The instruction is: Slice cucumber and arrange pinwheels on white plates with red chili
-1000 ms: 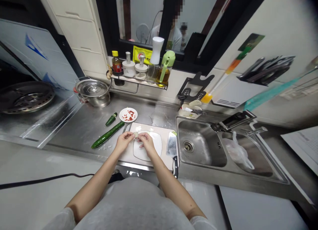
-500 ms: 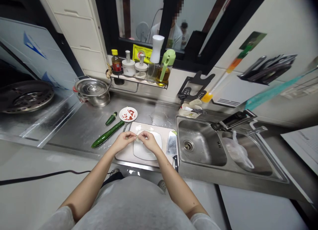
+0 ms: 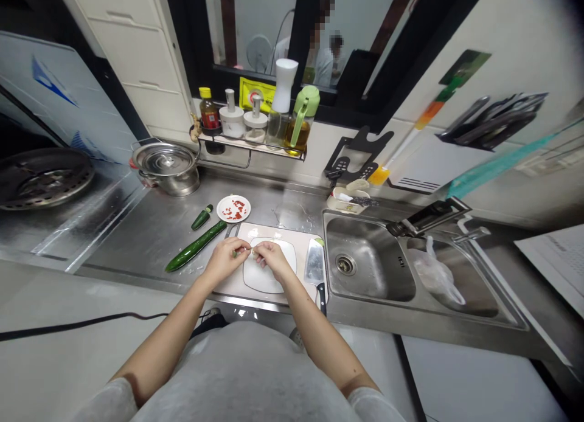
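Both hands meet over a white plate (image 3: 267, 276) that rests on a pale cutting board (image 3: 298, 239). My left hand (image 3: 225, 258) is closed in a pinch on a small pale green piece of cucumber (image 3: 241, 250). My right hand (image 3: 269, 256) pinches the same piece from the other side, fingertips almost touching the left ones. A cleaver (image 3: 316, 267) lies on the board just right of the plate, black handle toward me. A long cucumber (image 3: 196, 245) lies on the steel counter left of the board.
A cut cucumber end (image 3: 201, 217) and a small dish of red bits (image 3: 233, 208) sit behind the long cucumber. A lidded steel pot (image 3: 166, 166) stands at back left, a condiment rack (image 3: 250, 130) behind. The sink (image 3: 369, 267) is right of the board.
Both hands have stayed together over the plate, working the small piece between the fingertips. The view has shifted slightly; nothing else on the counter has moved.
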### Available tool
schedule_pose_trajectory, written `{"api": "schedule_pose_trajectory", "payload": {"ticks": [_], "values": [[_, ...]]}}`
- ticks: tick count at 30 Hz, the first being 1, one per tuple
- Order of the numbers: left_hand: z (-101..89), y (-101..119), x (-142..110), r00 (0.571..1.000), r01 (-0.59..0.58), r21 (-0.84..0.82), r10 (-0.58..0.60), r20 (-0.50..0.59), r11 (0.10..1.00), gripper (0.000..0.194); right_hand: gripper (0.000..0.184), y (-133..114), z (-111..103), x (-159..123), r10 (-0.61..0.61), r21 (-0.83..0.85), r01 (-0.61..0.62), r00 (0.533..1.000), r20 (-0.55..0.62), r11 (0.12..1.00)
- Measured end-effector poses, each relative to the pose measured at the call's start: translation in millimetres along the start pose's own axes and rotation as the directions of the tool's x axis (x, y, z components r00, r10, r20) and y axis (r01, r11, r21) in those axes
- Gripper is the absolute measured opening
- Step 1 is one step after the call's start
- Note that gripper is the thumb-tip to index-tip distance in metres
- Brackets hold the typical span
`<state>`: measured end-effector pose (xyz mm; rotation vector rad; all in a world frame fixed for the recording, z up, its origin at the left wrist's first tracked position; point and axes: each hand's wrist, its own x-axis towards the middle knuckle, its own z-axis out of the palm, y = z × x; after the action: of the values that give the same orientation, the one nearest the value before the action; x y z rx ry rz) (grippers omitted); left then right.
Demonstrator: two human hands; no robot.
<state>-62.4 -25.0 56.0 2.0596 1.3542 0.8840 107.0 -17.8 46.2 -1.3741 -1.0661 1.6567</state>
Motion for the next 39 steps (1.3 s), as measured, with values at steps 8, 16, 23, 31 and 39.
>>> {"api": "schedule_pose_trajectory", "payload": {"ticks": [8, 16, 23, 31, 39], "values": [[11.4, 3.7, -6.2, 0.997, 0.04, 0.108, -0.032, -0.074, 0.993, 0.016, 0.007, -1.9, -3.9, -0.6, 0.212, 0.181, -0.224, 0.973, 0.086, 0.958], [45.4, -1.4, -10.9, 0.856, 0.414, -0.637, -0.515, 0.03, 0.65, 0.031, 0.009, 5.0, -13.4, -5.4, 0.178, 0.042, -0.184, 0.978, 0.111, 0.982], [70.8, -9.9, -15.3, 0.848, 0.475, -0.694, -0.492, 0.197, 0.541, 0.053, 0.012, 24.7, -33.5, -10.4, 0.184, -0.134, -0.183, 0.983, -0.009, 0.974], [100.3, -26.4, 13.0, 0.883, 0.468, -0.405, -0.436, 0.174, 0.785, 0.029, 0.014, 30.8, -61.7, 16.7, 0.103, -0.383, -0.14, 0.988, -0.115, 0.913], [110.4, -28.1, 45.6, 0.851, 0.512, -0.045, -0.5, 0.159, 0.858, 0.014, 0.013, 17.7, -79.9, 49.7, -0.066, -0.834, -0.034, 0.994, -0.084, 0.551]]}}
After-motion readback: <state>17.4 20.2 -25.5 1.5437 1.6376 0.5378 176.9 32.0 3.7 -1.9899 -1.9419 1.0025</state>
